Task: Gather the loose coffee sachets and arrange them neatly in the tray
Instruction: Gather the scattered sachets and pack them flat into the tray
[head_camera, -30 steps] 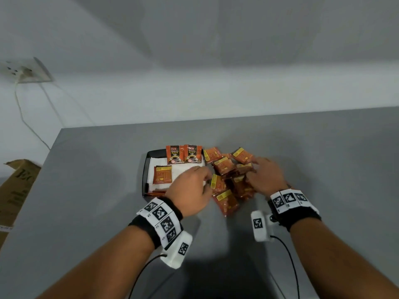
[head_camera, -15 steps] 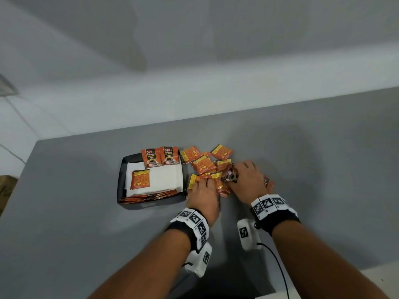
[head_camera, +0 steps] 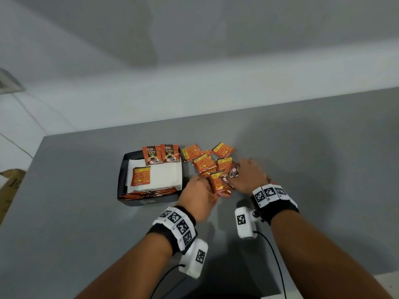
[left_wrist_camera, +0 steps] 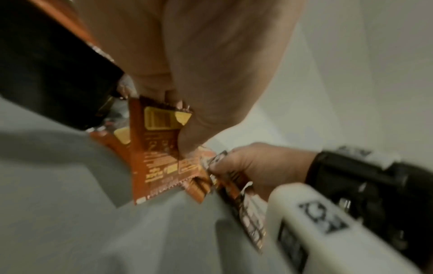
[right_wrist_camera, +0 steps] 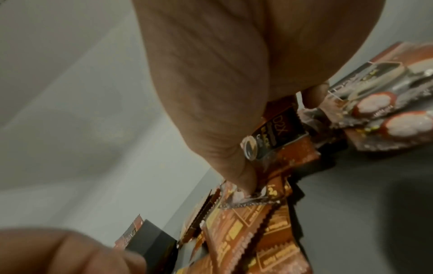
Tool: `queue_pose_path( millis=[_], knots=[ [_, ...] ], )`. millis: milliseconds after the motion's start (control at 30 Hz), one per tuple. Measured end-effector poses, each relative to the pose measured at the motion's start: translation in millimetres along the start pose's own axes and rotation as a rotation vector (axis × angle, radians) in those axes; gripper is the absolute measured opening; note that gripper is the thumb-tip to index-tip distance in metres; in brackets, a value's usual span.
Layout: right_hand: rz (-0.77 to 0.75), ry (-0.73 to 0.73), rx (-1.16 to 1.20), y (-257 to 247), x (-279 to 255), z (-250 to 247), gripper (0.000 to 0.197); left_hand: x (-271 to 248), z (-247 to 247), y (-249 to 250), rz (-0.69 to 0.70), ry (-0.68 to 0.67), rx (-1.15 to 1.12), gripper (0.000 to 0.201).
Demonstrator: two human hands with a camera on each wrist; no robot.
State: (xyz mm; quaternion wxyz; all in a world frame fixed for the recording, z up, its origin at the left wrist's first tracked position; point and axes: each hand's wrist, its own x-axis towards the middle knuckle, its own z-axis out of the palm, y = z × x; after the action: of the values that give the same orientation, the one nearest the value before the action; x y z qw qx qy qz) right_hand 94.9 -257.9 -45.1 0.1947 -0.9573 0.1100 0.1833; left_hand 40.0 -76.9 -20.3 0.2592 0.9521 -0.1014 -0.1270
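A black tray point(head_camera: 122, 180) lined with a white napkin point(head_camera: 164, 175) holds two sachets standing at its back point(head_camera: 160, 154), one lying flat point(head_camera: 141, 176) and a row along its front wall. Several loose orange coffee sachets point(head_camera: 203, 161) lie in a pile right of the tray. My left hand point(head_camera: 206, 186) pinches the top edge of one orange sachet point(left_wrist_camera: 157, 148) at the pile's near side. My right hand point(head_camera: 237, 175) grips a sachet with its printed front showing point(head_camera: 230, 176), thumb pressed on it point(right_wrist_camera: 276, 133), just right of the left hand.
The grey table point(head_camera: 302, 169) stretches right and toward me. A white wall runs behind the table's far edge. A cardboard box point(head_camera: 8, 186) stands off the table's left edge. Cables trail from both wrist cameras.
My left hand has moved from the tray's right edge to the pile and taken hold of a sachet. My right hand has raised a sachet from the pile. The view has shifted.
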Motion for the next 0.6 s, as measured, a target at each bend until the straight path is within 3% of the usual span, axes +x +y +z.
queue_pose_path(
  millis=[67,133,300,367,433,600],
  knots=[
    [0.002,0.032,0.018,1.1,-0.4,3.2,0.061,5.2,-12.0,10.3,-0.006,0.038,-0.047,0.005],
    [-0.031,0.076,0.118,3.2,0.8,5.5,0.049,16.3,-18.7,18.8,-0.037,0.043,-0.133,0.002],
    [-0.075,0.061,0.492,24.5,3.4,-4.7,0.035,51.8,-4.2,28.9,-0.150,-0.055,-0.228,0.035],
    [-0.060,0.111,0.605,39.1,2.7,-16.6,0.035,62.9,11.2,29.4,-0.187,-0.138,-0.096,0.057],
    [-0.027,0.184,0.649,52.1,-6.5,-31.4,0.011,67.6,25.0,28.5,-0.193,-0.159,0.065,0.071],
    [0.080,0.168,0.662,78.7,-29.1,-37.7,0.009,62.1,33.1,29.5,-0.138,-0.044,0.249,0.078]
  ],
)
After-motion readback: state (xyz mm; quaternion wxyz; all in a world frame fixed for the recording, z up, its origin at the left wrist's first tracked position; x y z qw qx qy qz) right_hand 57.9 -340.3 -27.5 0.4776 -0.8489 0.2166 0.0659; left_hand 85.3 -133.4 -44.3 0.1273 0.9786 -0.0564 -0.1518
